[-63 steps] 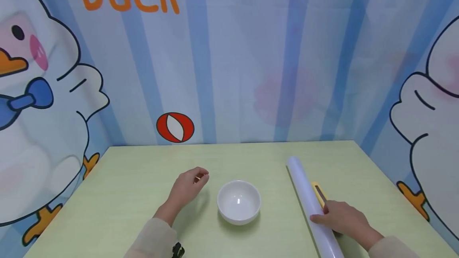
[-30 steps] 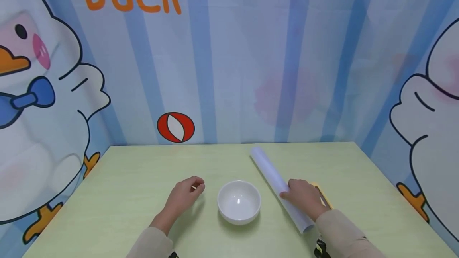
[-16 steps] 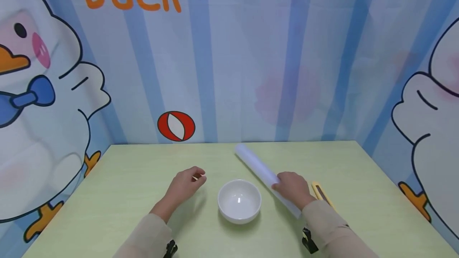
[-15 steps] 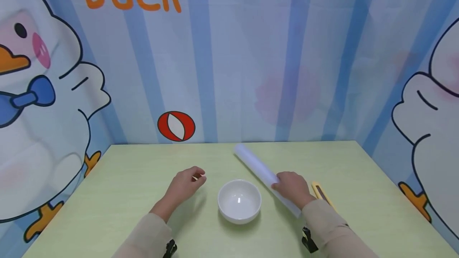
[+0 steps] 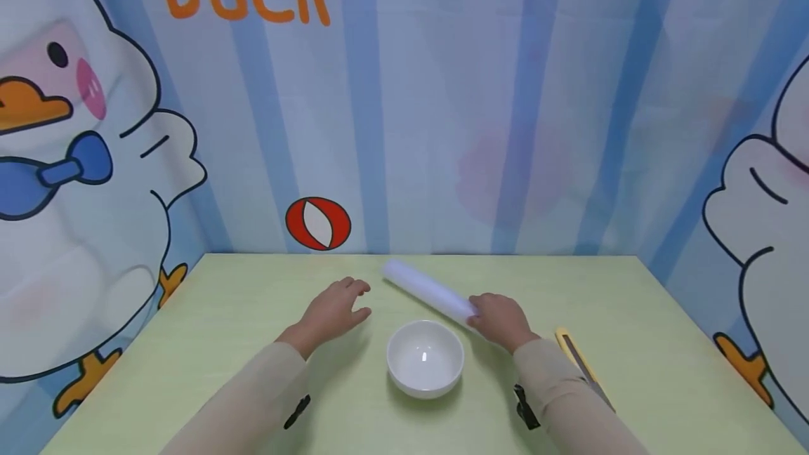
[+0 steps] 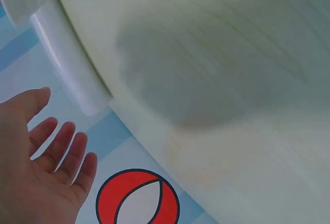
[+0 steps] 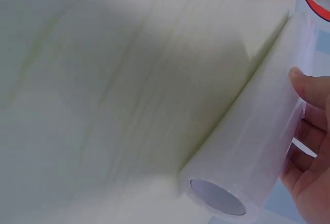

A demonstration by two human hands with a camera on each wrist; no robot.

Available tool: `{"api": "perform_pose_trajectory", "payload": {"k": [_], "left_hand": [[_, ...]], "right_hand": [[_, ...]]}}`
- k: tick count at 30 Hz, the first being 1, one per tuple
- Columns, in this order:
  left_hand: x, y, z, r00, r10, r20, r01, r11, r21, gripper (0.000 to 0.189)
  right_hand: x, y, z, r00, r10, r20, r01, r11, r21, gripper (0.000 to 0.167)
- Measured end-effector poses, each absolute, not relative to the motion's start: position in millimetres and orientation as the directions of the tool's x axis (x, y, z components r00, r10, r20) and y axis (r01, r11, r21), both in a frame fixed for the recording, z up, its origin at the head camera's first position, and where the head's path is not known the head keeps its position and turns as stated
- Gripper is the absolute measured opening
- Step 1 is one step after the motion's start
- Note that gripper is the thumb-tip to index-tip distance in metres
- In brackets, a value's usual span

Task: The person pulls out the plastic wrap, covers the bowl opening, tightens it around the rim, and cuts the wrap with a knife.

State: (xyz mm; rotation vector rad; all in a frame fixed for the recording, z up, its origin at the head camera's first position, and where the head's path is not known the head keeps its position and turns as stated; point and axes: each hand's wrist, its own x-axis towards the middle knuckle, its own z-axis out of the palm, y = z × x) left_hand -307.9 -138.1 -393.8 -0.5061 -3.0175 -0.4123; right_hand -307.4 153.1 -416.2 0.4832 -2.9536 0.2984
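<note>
My right hand (image 5: 502,320) grips a roll of cling film (image 5: 430,292) near its right end, thumb on one side and fingers round the other. In the right wrist view the whitish roll (image 7: 247,131) shows its hollow core end toward the camera. It lies slantwise behind a white bowl (image 5: 425,360) that stands upright, with nothing seen inside. My left hand (image 5: 331,311) hovers left of the bowl, near the roll's far end, holding nothing. Its fingers are spread and relaxed in the left wrist view, apart from the roll (image 6: 69,54).
A yellow box cutter (image 5: 584,367) lies on the table right of my right forearm. The pale green table (image 5: 253,343) ends at a blue striped backdrop (image 5: 430,90) printed with ducks and a red ball.
My right hand has brought the roll from the right side, past the box cutter, leftward to behind the bowl, turning it more crosswise. My left hand has moved slightly farther back and its fingers have spread.
</note>
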Motion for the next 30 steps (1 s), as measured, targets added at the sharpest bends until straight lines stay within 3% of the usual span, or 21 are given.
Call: {"api": "perform_pose_trajectory", "payload": {"k": [12,24,30], "left_hand": [[-331,-118,-408,-0.876,0.440,0.199,0.453,0.891,0.026,0.062],[-346,-110,-420,-0.891,0.437,0.125,0.444,0.895,0.034,0.056],[-347,-113,-425,-0.904,0.403,0.145,0.411,0.911,0.030,0.044]], "right_hand": [[-319,155,-415,-0.897,-0.413,0.154,-0.435,0.888,-0.149,0.041],[-335,156,-426,-0.790,-0.553,0.264,-0.592,0.801,-0.093,0.041],[-340,155,-428,-0.779,-0.571,0.261,-0.612,0.783,-0.113,0.040]]}}
